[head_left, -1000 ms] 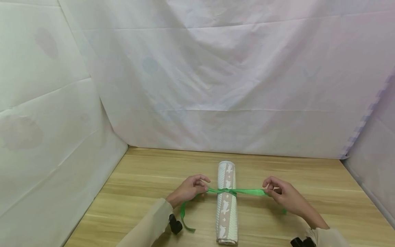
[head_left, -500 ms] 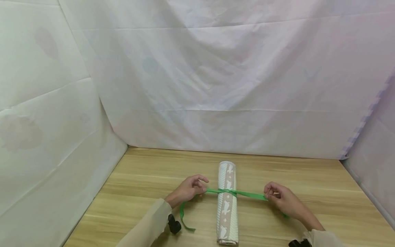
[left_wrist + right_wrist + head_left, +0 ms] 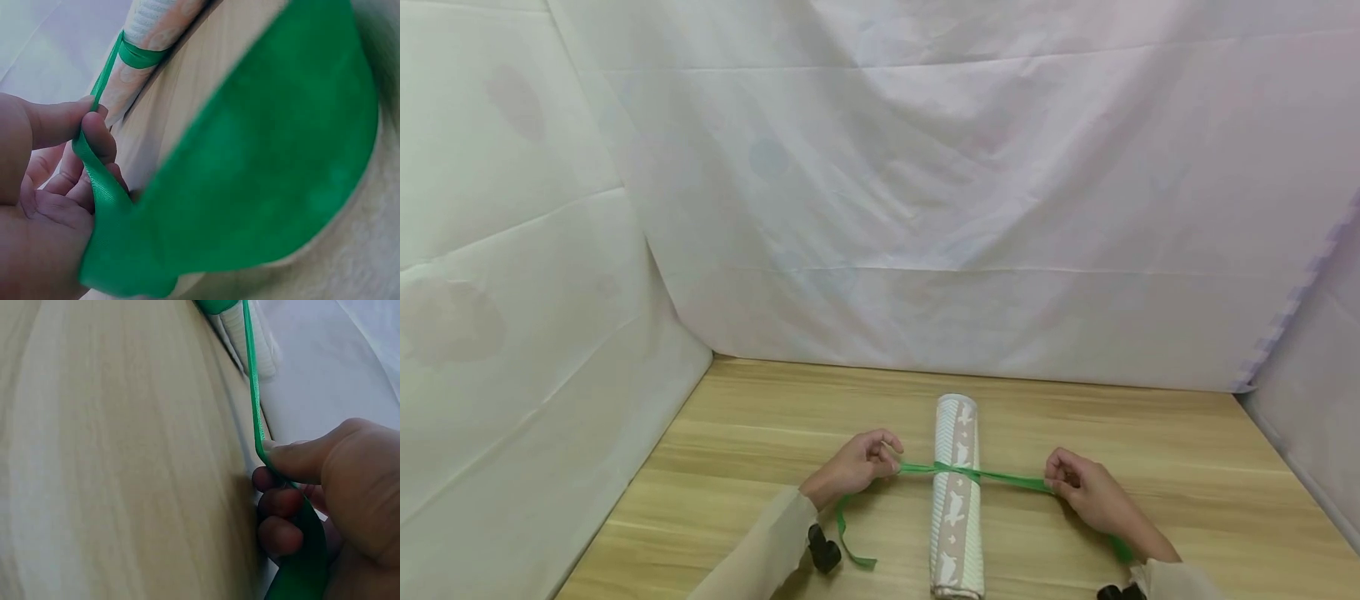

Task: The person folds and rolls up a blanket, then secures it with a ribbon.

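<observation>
A rolled-up patterned cloth (image 3: 955, 517), white and pinkish-beige with white animal shapes, lies lengthwise on the table. Around its middle runs a green ribbon (image 3: 1015, 480), crossed or knotted on top. To the left of the roll, my left hand (image 3: 853, 465) pinches one ribbon end between thumb and index finger. My right hand (image 3: 1090, 492) pinches the other end on the right side. Both stretches between hands and roll look taut. In the left wrist view the loose ribbon tail (image 3: 262, 150) hangs large across the frame; the right tail (image 3: 306, 550) passes through the palm.
The wood-grain table (image 3: 760, 408) is bounded by a white cloth backdrop (image 3: 925, 208) behind and a white cloth side wall (image 3: 535, 333) at left. Dark wrist cameras (image 3: 824, 552) sit beneath both sleeves.
My right hand has shifted slightly down and toward me, still pinching its ribbon end. The left hand stays nearly in place. The roll appears slightly farther right in the head view.
</observation>
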`<state>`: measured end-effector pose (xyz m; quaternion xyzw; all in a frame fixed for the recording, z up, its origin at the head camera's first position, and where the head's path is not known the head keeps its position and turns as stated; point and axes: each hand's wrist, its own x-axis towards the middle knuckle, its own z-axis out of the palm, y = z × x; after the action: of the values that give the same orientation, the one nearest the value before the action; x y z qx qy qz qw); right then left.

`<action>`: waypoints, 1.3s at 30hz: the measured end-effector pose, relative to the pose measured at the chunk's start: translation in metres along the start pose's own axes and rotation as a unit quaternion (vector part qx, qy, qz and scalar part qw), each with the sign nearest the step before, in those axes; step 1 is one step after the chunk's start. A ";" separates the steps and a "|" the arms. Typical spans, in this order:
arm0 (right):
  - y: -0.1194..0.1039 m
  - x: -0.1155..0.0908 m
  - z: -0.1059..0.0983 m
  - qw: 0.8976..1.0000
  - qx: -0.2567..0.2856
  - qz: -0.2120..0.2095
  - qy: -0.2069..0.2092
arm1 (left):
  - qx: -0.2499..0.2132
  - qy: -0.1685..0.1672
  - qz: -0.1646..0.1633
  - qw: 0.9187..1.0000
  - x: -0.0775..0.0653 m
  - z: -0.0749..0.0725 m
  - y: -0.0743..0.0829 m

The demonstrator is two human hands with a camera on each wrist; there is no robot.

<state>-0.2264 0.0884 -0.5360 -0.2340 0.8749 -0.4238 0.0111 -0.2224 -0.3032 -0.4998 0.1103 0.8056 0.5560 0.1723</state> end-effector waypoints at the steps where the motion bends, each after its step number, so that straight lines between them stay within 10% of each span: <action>1: 0.000 0.000 0.000 1.000 -0.005 0.001 0.003 | 0.000 0.001 -0.002 1.000 0.000 0.000 0.000; 19: 0.003 0.005 -0.014 0.985 0.110 0.085 -0.104 | 0.013 -0.064 0.000 0.998 0.002 -0.001 0.005; 39: 0.003 0.004 -0.012 0.986 0.089 0.091 -0.104 | 0.029 -0.124 -0.006 0.992 -0.001 0.005 0.018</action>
<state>-0.2338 0.0971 -0.5294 -0.1942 0.8455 -0.4704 0.1615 -0.2198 -0.2926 -0.4844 0.1788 0.7943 0.5135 0.2709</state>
